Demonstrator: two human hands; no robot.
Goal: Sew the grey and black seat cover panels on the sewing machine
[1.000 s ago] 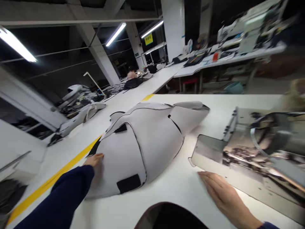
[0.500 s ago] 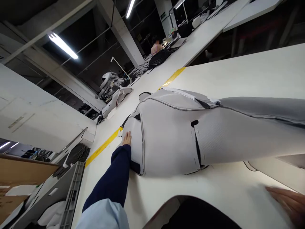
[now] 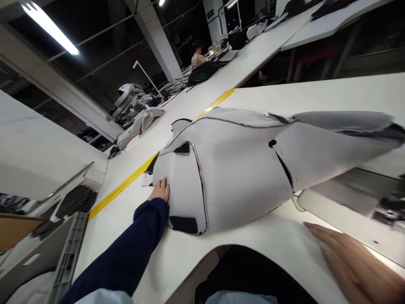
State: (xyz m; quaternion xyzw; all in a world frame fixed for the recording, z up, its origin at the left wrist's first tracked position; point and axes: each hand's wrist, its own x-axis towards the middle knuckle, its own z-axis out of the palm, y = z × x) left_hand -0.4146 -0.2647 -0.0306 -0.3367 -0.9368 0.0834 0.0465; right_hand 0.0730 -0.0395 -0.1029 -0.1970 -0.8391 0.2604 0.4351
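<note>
Treat gray cover (image 3: pixel 243 173), mostly right of yellow tape (image 3: pixel 125 183) on worktop (image 3: pixel 341 96), as probably light, floppy — grip by a seam (image 3: pixel 204 198). See left hand (image 3: pixel 160 191) on its tape-side end, fingers slightly spread; right hand (image 3: pixel 357 262) off it, fingers pressed together.

White table (image 3: pixel 268 238), smooth top. Landmark: large grey cover (image 3: pixel 240 169), spread rumpled across it, broad end left, narrower end right. Yellow tape (image 3: pixel 126 182) stuck to the tabletop, running slantwise past the cover's left end and on behind it. Black scrap (image 3: pixel 152 164) sticks out at the cover's left end; whether joined to it, can't tell. Machine plate (image 3: pixel 344 207) right of the cover, partly hidden under its narrow end. White surface continues past the tape: grey piece (image 3: pixel 144 122) behind and left of the cover; black bundle (image 3: pixel 202 72) farther behind it.
</note>
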